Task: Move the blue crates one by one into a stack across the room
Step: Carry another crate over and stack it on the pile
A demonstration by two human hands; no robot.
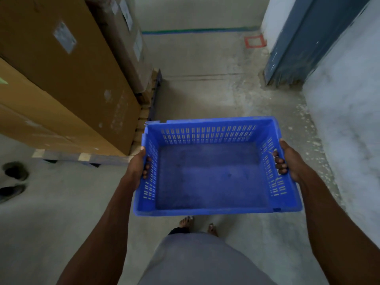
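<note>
Two hands carry empty blue slotted plastic crate (209, 175) btwn them: left hand (137, 165) & right hand (290, 161) curl fingers thru side handles.

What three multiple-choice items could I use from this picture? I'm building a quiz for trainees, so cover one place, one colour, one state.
1. Where do the tall brown cardboard boxes stand?
A. left of the person
B. right of the person
C. inside the crate

2. What colour is the taped square on the concrete floor?
A. yellow
B. red
C. white

3. What is in the slotted blue plastic crate?
A. bottles
B. folded cloth
C. nothing

Answers:
1 A: the boxes fill the left side, on a wooden pallet.
2 B: its outline is red.
3 C: the bare bottom shows; the left hand and right hand grip its side walls.
</note>
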